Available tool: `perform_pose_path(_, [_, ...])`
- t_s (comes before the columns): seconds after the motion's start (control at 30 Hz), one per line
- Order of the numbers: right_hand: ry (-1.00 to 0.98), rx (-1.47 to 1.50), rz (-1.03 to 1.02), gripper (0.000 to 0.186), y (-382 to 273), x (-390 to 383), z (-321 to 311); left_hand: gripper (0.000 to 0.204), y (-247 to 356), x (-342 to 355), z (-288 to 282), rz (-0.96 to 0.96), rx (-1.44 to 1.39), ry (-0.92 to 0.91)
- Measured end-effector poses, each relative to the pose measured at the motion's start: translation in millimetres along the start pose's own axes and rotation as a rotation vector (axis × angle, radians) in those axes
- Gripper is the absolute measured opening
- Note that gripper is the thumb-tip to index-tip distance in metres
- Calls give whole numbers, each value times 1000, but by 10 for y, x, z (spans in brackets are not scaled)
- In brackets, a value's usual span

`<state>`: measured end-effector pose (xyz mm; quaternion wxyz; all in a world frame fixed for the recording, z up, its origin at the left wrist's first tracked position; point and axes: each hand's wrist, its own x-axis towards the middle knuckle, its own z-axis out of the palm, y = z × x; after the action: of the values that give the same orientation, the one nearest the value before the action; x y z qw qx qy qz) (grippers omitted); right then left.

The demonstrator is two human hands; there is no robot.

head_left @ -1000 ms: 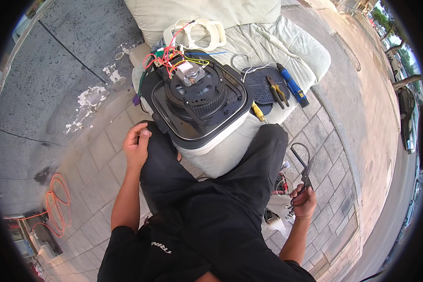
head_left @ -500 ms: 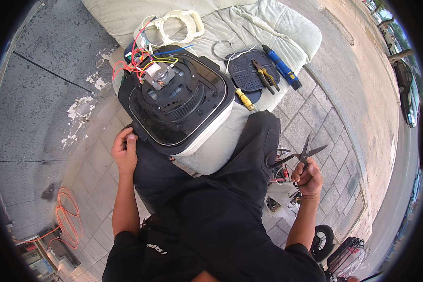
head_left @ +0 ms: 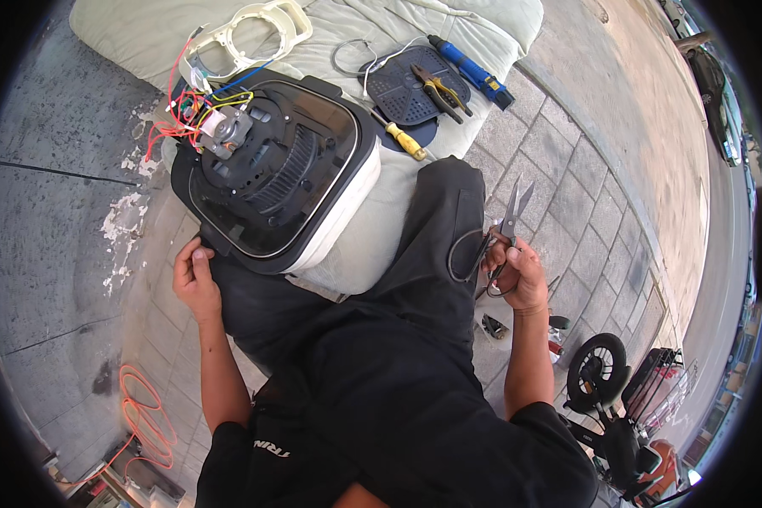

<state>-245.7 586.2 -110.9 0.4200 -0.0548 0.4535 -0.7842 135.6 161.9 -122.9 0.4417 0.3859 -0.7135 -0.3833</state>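
A black-and-white appliance [head_left: 330, 229], its underside up, rests on the cushion against my knees. A metal motor [head_left: 227, 131] with red, yellow and blue wires [head_left: 182, 118] is exposed on top. My left hand [head_left: 197, 284] is closed, thumb against curled fingers, beside the appliance's near-left corner; whatever is between the fingertips is hidden. Out past my right knee, my right hand [head_left: 521, 275] holds dark-handled scissors [head_left: 510, 222], blades pointing away and slightly apart. A dark looped cord [head_left: 455, 264] hangs beside that knee, close to the scissors.
On the pale cushion [head_left: 491, 21] lie a cream plastic frame [head_left: 237, 34], a perforated dark plate [head_left: 398, 97] with pliers [head_left: 440, 91], a yellow-handled screwdriver [head_left: 406, 141] and a blue tool [head_left: 474, 72]. An orange cord [head_left: 148, 419] lies left; a wheeled vehicle [head_left: 601, 372] stands right.
My right hand has drawn the scissors in toward my knee, and their blades have come closer together. The whole view has shifted; my left hand stays by the appliance corner.
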Motion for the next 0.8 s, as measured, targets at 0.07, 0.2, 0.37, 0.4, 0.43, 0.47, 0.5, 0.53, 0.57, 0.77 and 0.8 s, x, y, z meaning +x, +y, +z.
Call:
perform_pose_path(0.07, [-12,-86,39,57,79,-2,73,22,11,-1,-24,6,15,20])
perform_pose_path(0.2, [-59,-53,-12,50,175,-73,85,19,216,-106,-41,184,84,-187])
perform_pose_path(0.37, [-15,99,-65,49,33,-279,461,15,899,-427,730,276,-218,-1069])
perform_pose_path(0.4, [-45,162,-52,48,113,-279,423,18,803,-586,872,268,-295,-1188])
perform_pose_path(0.43, [-83,209,-46,45,174,-287,422,19,742,-715,951,173,-282,-1376])
perform_pose_path(0.47, [-124,292,-47,41,224,-225,553,20,649,-803,998,37,-361,-1451])
perform_pose_path(0.5, [-84,292,-53,45,287,-267,648,26,581,-844,1026,-14,-355,-1476])
perform_pose_path(0.53, [-84,342,-48,42,376,-273,719,33,447,-889,1059,-42,-335,-1470])
perform_pose_path(0.57, [-101,362,-69,41,498,-292,784,36,402,-888,1087,-69,-323,-1501])
perform_pose_path(0.77, [-20,441,-247,41,782,-746,766,46,115,-1013,1075,-305,-227,-1651])
perform_pose_path(0.8, [-20,466,-256,41,810,-768,770,48,57,-1000,1068,-308,-216,-1654])
